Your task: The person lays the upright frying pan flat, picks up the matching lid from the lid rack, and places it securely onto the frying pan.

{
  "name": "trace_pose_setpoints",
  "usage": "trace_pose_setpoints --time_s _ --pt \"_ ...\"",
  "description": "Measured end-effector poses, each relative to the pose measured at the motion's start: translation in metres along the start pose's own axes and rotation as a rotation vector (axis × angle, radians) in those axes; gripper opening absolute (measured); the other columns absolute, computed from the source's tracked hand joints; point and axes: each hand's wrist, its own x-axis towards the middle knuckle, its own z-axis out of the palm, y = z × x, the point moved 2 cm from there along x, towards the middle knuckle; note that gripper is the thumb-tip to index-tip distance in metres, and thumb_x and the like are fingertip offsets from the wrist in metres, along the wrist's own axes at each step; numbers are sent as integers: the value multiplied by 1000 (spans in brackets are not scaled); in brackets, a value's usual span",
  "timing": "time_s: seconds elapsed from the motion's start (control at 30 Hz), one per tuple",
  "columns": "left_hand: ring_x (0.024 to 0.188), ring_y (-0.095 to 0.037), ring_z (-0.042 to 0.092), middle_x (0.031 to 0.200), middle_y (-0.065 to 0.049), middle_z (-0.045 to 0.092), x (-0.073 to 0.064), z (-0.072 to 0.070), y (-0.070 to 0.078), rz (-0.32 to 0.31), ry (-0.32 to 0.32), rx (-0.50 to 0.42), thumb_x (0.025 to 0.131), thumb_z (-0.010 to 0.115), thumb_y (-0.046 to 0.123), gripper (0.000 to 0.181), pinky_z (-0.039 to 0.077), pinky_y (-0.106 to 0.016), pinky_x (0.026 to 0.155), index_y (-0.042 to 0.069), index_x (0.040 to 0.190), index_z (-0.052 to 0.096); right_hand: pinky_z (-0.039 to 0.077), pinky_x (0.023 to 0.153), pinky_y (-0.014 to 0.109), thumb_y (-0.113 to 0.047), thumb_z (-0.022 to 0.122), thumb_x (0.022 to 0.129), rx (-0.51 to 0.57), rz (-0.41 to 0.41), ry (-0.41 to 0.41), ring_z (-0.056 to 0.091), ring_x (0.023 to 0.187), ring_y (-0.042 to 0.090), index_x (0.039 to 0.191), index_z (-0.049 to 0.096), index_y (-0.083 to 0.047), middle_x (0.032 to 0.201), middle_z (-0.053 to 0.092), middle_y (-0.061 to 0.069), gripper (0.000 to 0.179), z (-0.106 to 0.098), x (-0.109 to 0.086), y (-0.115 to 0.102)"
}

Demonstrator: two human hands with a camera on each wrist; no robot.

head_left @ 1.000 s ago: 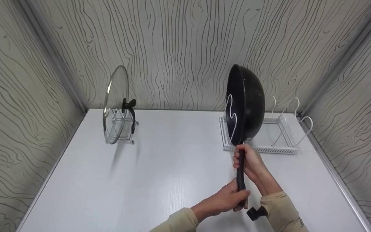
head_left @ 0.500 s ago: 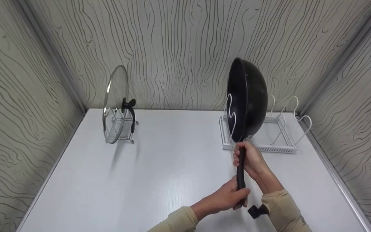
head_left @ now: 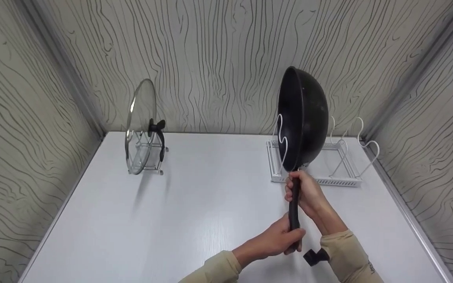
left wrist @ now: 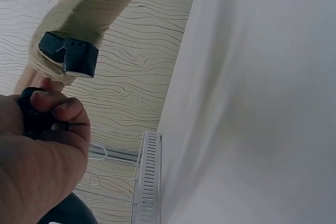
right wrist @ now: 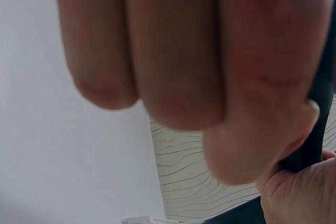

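Note:
A black wok [head_left: 311, 114] stands on edge over the left part of a white wire rack [head_left: 336, 182], its open side facing left. One wavy rack wire [head_left: 283, 135] shows in front of the wok's inside. I cannot tell whether wok and rack touch. My right hand [head_left: 305, 192] grips the handle just below the bowl. Lower down, my left hand [head_left: 281, 237] holds the handle's [head_left: 293, 212] end, its thumb lying across. In the left wrist view my left hand's fingers curl round the black handle end [left wrist: 34, 116]. Large blurred fingers fill much of the right wrist view.
At the left back, a glass lid [head_left: 142, 129] with a black knob stands upright in a small wire stand [head_left: 153, 169]. More curved wires [head_left: 372, 153] rise at the rack's right side. Wood-patterned walls [head_left: 218, 67] enclose the white table [head_left: 203, 188].
The wok has risen a little and shifted slightly right in the head view. Both hands keep their grip on the handle, the right one moving slightly upward. Lid and rack stay put.

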Motion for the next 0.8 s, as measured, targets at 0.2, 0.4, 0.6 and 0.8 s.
trace_pose_setpoints --time_s 0.2,0.4,0.6,0.8 --pt "47 -1 45 66 8 59 0 0 0 1 -4 -3 99 48 20 18 37 -17 48 7 113 45 40 54 24 -15 38 105 -5 -7 5 45 57 13 85 44 -11 68 47 -2 21 1 -1 -1" --pt "47 -1 45 66 8 58 -2 0 1 1 -11 -6 100 48 20 11 37 -17 48 14 109 44 40 54 24 -15 38 105 -17 3 8 46 56 13 83 45 -11 68 47 -2 23 2 -1 0" --pt "46 0 45 66 9 58 -1 0 2 14 -17 -6 100 48 21 9 37 -17 47 18 108 43 41 54 24 -15 37 105 -31 -1 15 46 55 13 86 45 -11 67 47 -2 20 2 -2 -2" --pt "45 -1 44 66 9 58 -1 -2 4 16 -21 1 99 48 20 10 36 -17 46 16 108 45 41 54 24 -14 38 105 -8 -11 6 45 55 13 84 45 -11 67 47 -2 22 3 -3 -5"
